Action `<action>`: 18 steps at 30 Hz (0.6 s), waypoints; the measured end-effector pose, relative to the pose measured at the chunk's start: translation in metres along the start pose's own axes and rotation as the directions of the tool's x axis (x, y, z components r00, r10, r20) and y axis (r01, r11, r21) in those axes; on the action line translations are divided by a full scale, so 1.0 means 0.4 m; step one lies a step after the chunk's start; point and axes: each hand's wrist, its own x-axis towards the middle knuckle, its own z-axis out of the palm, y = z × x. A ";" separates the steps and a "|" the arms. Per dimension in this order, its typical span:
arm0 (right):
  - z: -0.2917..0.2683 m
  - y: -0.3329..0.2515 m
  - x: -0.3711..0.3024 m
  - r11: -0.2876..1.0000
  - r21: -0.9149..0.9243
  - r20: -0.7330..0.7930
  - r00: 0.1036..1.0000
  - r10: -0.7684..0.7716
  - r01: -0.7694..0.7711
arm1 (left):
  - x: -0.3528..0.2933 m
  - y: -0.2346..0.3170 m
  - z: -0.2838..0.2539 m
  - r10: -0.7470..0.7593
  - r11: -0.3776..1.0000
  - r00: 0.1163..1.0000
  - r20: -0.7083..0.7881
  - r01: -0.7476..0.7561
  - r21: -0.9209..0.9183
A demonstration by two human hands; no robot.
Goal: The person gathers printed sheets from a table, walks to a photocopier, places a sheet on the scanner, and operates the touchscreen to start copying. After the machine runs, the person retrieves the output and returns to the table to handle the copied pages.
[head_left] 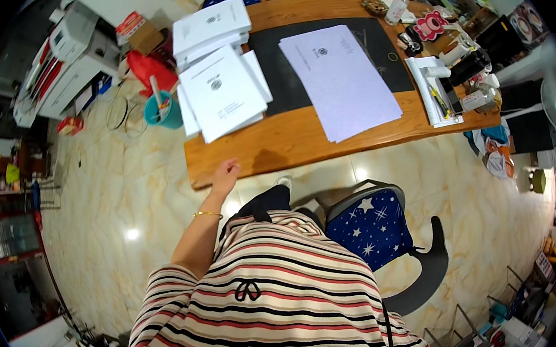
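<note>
My left hand hangs by the near left edge of the wooden table, with its fingers loosely bent and nothing seen in them. A gold bracelet circles that wrist. Nearest to the hand lies a stack of white printed papers, its sheets fanned unevenly. Behind it stands a second, thicker stack of white papers. To the right, a pile of pale lilac sheets lies partly on a black desk mat and partly on bare wood. My right hand is out of view.
A dark chair with a blue star-patterned seat stands to my right. Bottles, a pink bear figure and a pen tray crowd the table's right end. A teal bin and a white printer stand left.
</note>
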 end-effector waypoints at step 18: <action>-1.001 -0.597 0.886 0.787 -0.477 -0.366 0.726 -0.583 0.392 | 0.368 0.167 0.192 -0.754 0.149 0.624 -0.205 -0.141 -0.979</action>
